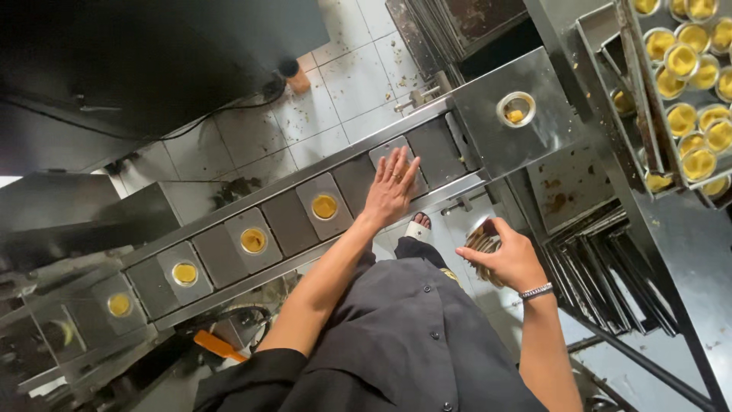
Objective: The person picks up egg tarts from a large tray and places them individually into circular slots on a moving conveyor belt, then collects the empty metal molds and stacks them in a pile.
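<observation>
Stack of small metal tart moulds (482,243), held in the right hand (509,259) with fingers curled around it, low and to the right of the conveyor line (229,294), in front of the person's dark shirt (404,343); the stack is partly hidden by the fingers, so its count cannot be told; left hand (391,188) lies flat, fingers spread and grasping nothing, palm down on a grey carrier plate (396,164) of the line, well apart from the stack and up-left of it; the two hands are apart, the right wrist wearing a beaded bracelet (536,291); to the left of the flat hand, further carrier plates run diagonally down-left, each bearing a filled mould with yellow dough (324,206), another (253,240), another (184,273) and another (119,305); to the right of the flat hand, a broad steel plate (549,122) carries a round opening with a mould and a bit of yellow dough (516,109); at upper right, a tray rack (648,114) holds trays of many yellow-filled moulds (698,164); beneath the line, a white-tiled floor (343,84) scattered with crumbs, a sandalled foot (419,227), and an orange handle (217,346) at lower left.
</observation>
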